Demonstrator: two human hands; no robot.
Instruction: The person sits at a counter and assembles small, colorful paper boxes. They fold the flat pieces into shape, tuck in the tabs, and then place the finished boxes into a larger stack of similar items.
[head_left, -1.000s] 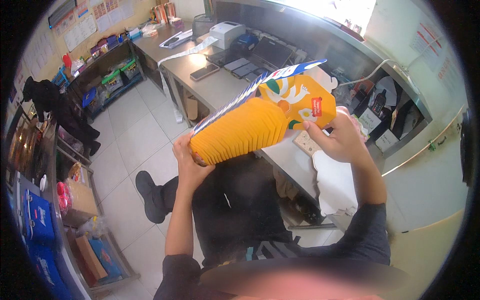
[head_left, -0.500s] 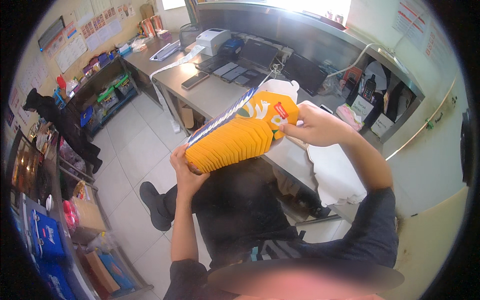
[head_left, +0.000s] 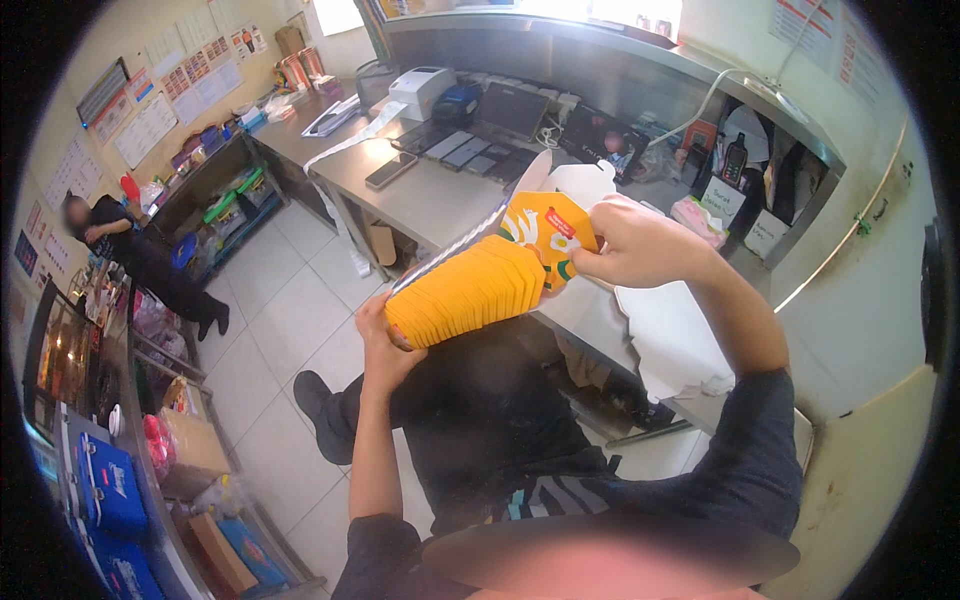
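A long stack of nested yellow takeaway boxes (head_left: 465, 292) lies tilted across the space above my lap, its right end raised. My left hand (head_left: 387, 340) is wrapped around the lower left end of the stack, fingers underneath and behind partly hidden. At the other end, my right hand (head_left: 645, 242) pinches the edge of the outermost takeaway box (head_left: 545, 225), which has a printed yellow flap and white inner flaps standing out. This box still sits against the stack. A patterned blue and white side shows along the stack's far edge.
A steel counter (head_left: 425, 205) ahead carries a phone (head_left: 391, 170), a white label printer (head_left: 421, 90) and several dark devices. White paper sheets (head_left: 680, 340) lie on its right part. Another person (head_left: 140, 250) stands at the far left, beyond shelves with blue insulated bags (head_left: 110, 485).
The stack has tilted flatter and its left end has shifted slightly right with my left hand. More white flap shows on the outermost box. The other person has straightened up and turned.
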